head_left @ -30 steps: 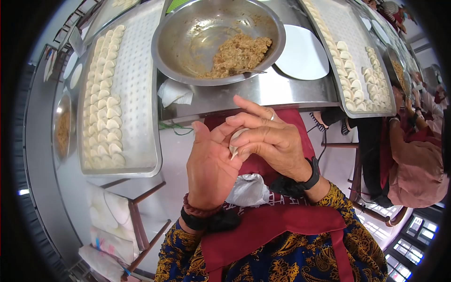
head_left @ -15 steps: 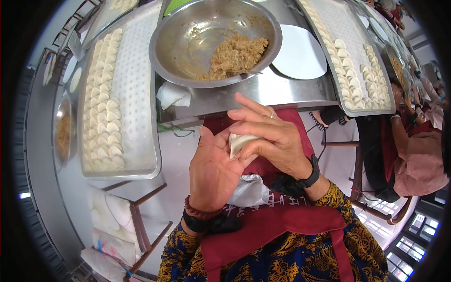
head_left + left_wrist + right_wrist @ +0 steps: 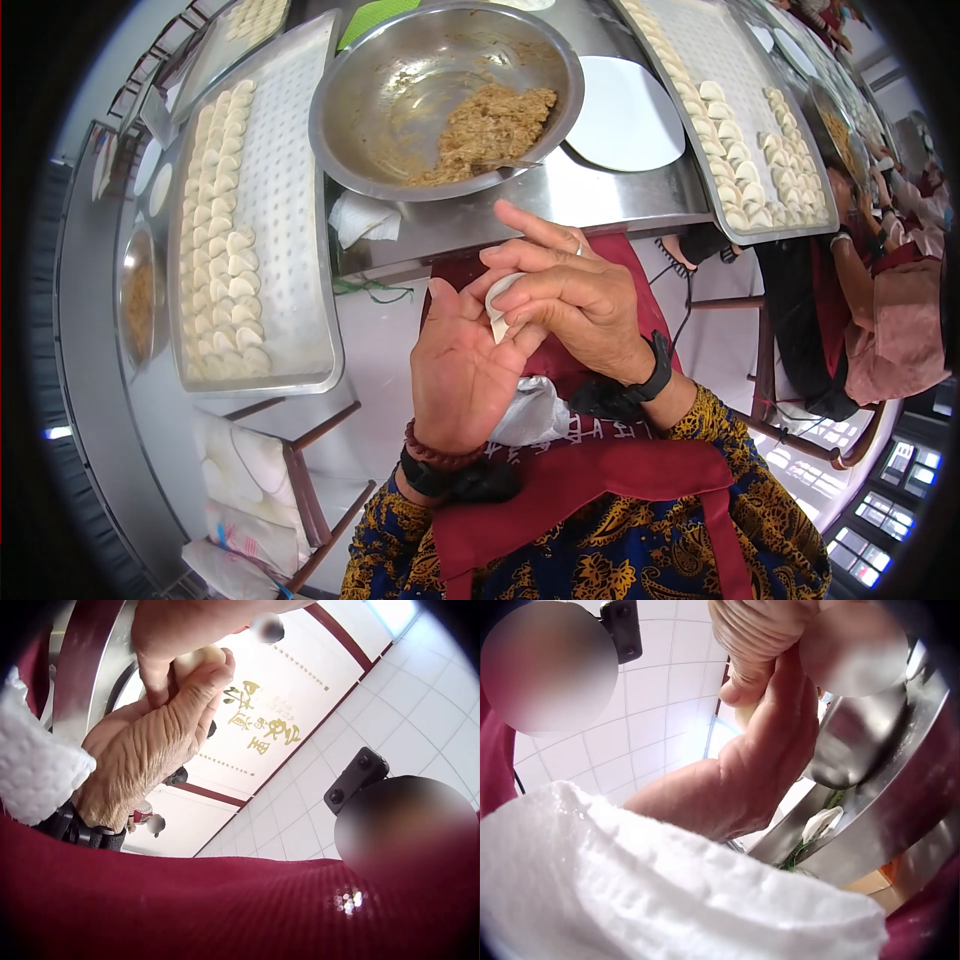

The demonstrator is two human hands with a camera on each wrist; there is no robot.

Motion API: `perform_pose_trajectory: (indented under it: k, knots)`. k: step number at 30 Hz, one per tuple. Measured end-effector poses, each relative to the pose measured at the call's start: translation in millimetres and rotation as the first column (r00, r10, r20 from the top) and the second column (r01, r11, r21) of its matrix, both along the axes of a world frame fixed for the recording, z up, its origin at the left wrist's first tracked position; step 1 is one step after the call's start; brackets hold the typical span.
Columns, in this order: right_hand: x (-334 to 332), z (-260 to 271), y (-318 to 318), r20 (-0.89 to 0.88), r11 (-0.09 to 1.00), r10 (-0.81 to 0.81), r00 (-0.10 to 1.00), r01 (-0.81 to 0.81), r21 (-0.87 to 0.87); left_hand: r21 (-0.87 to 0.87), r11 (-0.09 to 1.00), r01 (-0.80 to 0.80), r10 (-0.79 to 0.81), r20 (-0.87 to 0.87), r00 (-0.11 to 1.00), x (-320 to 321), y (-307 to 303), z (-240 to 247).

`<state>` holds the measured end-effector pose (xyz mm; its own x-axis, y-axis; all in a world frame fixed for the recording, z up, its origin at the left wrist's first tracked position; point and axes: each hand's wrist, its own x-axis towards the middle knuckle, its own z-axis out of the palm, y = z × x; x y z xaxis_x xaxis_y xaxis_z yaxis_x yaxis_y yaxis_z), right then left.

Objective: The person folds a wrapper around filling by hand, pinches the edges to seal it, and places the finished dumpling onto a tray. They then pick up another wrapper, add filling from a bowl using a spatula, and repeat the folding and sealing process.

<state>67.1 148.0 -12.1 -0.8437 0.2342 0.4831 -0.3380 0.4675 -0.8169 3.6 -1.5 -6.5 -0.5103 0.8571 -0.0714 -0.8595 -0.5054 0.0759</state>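
Observation:
In the head view a white dumpling is held between the two hands in front of the apron. My left hand lies palm up under it, thumb standing apart, the dumpling resting at its fingers. From above, my right hand pinches the dumpling's edge between thumb and index finger, its other fingers stretched over the left fingers. Part of the dumpling hides behind the right fingers. Only a small pale bit of the dumpling shows between the hands in the left wrist view.
Ahead stands a steel bowl of minced filling with a utensil in it. Trays of dumplings flank it left and right. A white plate and a crumpled tissue lie near the bowl. A chair is at the left; another person works at right.
The right fingers have shifted slightly along the dumpling, which shows less than half a second ago. The view has turned a little, so bowl and trays sit differently in it.

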Motion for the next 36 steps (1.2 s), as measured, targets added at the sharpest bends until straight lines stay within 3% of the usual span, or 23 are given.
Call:
perform_pose_trajectory:
  k: [4,6,10,12,16,19,21,22,24,25,27,36]
  knots:
    - [-2.8,0.7,-0.6,-0.019,0.999,-0.025,1.0,0.026,0.042,-0.051,0.998,0.024,-0.023,0.024,0.999,-1.0,1.6,-0.3]
    - [-4.3,7.1,-6.0,-0.042,0.99,-0.087,0.995,0.082,-0.118,0.019,1.0,0.008,-0.009,0.053,0.999,-1.7,2.0,-0.7]
    - [-4.6,5.1,-5.2,-0.043,0.986,-0.083,0.996,0.076,-0.147,0.094,0.996,-0.006,-0.006,0.126,0.992,-0.7,3.5,-3.6]
    - [-6.0,2.6,-1.6,-0.126,0.997,-0.045,0.991,0.037,-0.067,-0.149,0.988,-0.04,0.062,0.151,0.987,2.4,8.5,7.4]
    - [-3.5,-2.0,0.9,-0.088,0.999,-0.037,0.995,0.034,-0.039,-0.212,0.977,-0.03,0.062,0.148,0.987,3.6,12.9,11.1]
    - [-2.5,-0.8,-1.5,-0.113,0.998,-0.056,0.992,0.053,-0.023,-0.173,0.985,-0.025,0.046,0.121,0.992,3.6,11.7,2.8]
    - [-3.0,3.8,-5.3,-0.026,0.983,-0.115,0.993,0.11,-0.149,0.071,0.997,-0.02,0.015,0.062,0.998,1.5,9.2,-7.3]
    - [-2.7,3.0,-4.3,-0.025,0.983,-0.111,0.994,0.106,-0.148,0.072,0.997,-0.025,0.02,0.063,0.998,1.1,8.2,-7.2]
    - [0.6,0.4,-0.8,-0.01,0.991,-0.036,0.999,0.034,-0.13,-0.099,0.994,-0.041,0.039,-0.027,0.999,1.5,7.1,-3.2]
    - [1.3,-0.2,1.1,-0.005,0.991,-0.035,0.999,0.034,-0.129,-0.099,0.994,-0.042,0.04,-0.021,0.999,2.2,7.4,0.3]
    - [1.2,-0.9,5.3,-0.004,0.999,0.044,0.999,-0.044,0.021,-0.285,0.958,-0.028,-0.005,-0.115,0.993,2.9,8.2,7.0]
    - [0.1,-2.2,6.9,-0.005,0.977,0.101,0.995,-0.098,0.187,-0.385,0.922,-0.028,-0.041,-0.17,0.985,2.5,2.9,8.8]
